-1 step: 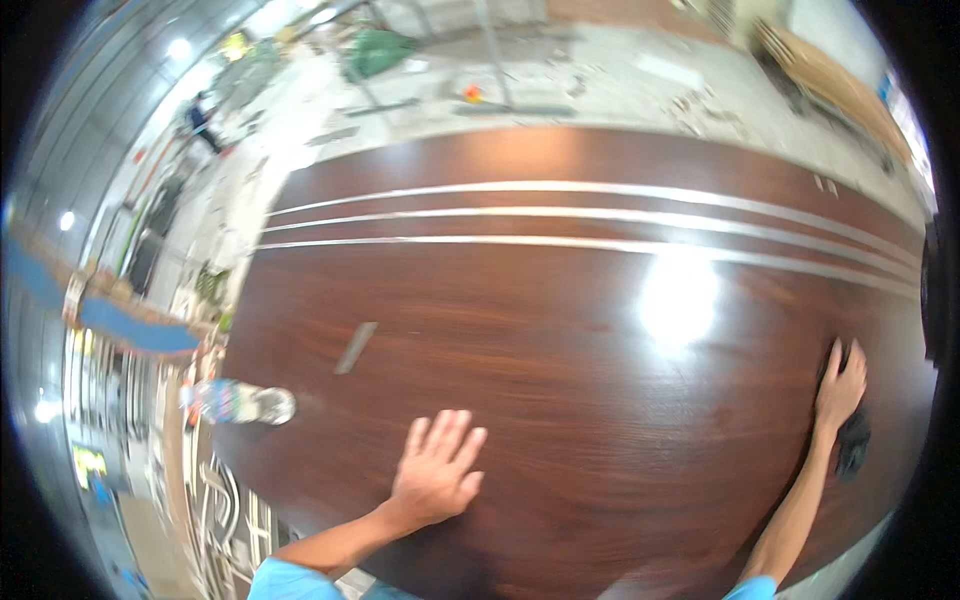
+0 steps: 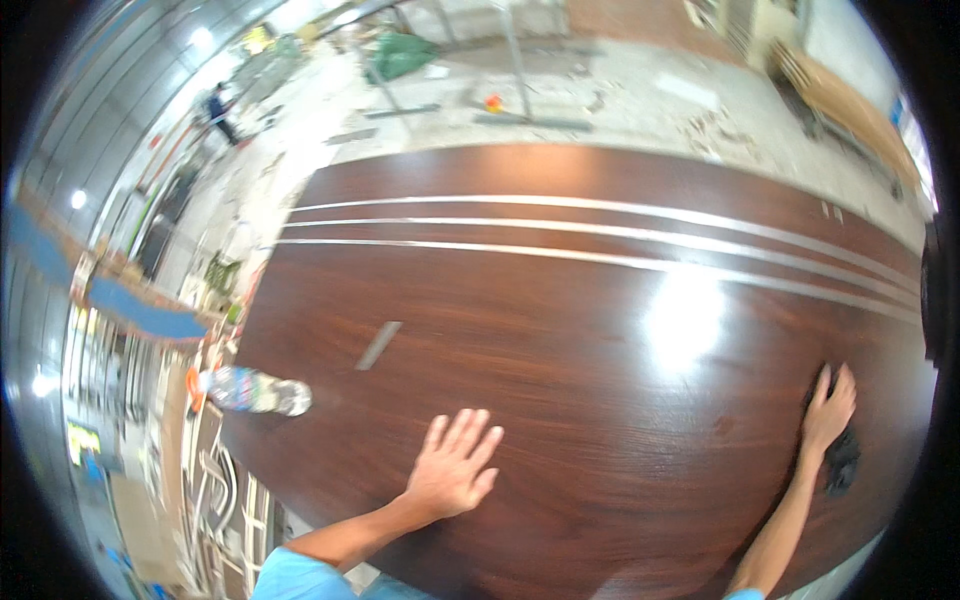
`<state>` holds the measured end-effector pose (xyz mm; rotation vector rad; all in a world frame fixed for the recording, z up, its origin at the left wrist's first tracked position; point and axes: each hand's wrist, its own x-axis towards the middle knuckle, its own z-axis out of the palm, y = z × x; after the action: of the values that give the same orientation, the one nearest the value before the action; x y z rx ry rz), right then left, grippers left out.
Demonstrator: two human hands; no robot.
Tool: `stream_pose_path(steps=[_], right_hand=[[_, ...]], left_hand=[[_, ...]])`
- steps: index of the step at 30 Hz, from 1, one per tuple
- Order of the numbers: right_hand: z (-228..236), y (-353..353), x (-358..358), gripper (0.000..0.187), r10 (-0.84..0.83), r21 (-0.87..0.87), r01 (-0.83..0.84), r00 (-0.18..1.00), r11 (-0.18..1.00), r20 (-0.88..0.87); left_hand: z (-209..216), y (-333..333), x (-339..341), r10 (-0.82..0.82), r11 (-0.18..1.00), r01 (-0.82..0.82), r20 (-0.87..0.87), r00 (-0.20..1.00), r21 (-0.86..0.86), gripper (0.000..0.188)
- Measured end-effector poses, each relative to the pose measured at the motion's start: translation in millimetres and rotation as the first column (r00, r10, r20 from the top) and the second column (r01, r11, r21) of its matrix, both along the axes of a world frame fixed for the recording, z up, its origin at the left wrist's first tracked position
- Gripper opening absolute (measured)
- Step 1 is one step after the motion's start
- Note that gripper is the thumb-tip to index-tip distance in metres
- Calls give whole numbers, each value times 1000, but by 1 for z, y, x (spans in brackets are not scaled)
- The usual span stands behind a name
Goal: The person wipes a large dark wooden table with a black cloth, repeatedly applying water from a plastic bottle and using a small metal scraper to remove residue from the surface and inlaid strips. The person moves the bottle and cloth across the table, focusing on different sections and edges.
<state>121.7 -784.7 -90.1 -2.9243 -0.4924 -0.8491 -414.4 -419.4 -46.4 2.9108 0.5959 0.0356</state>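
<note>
A large, glossy dark brown wood-grain board lies flat before me. My left hand rests palm down on its near part, fingers spread, holding nothing. Off to the right, my right hand presses a black cloth against the surface. The bunched cloth shows beside the wrist and as a dark edge at the fingers; the rest is hidden under the palm. Three pale metallic strips run side by side across the far part of the board. A short grey strip lies beyond my left hand.
A clear plastic bottle lies on its side at the board's left edge. Pale frames and curved pieces are stacked beyond that edge. Across the littered floor stand a flat cart with brown panels and, far left, a person.
My right hand has slid a little nearer and to the left with the black cloth. The left hand stays flat. The whole view has shifted slightly.
</note>
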Motion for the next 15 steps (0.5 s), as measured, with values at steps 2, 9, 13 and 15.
stream_pose_path(steps=[2, 9, 13, 15], right_hand=[[-2, 24, -61, 48, 139, -5, -139, 990, 990, -3], [26, 125, -295, 49, 533, 197, -509, 841, 838, -91], [43, 150, -394, 52, 707, 251, -663, 635, 706, -311], [55, 150, -416, 48, 754, 319, -691, 525, 648, -395]], left_hand=[[3, 3, -4, 8, 1000, -8, 136, 991, 3, 60], [9, -9, -24, 65, 998, -59, 334, 940, -30, 60], [1, -21, -33, 149, 987, -118, 334, 931, -113, 58], [-3, -35, -40, 219, 975, -191, 376, 901, -109, 59]])
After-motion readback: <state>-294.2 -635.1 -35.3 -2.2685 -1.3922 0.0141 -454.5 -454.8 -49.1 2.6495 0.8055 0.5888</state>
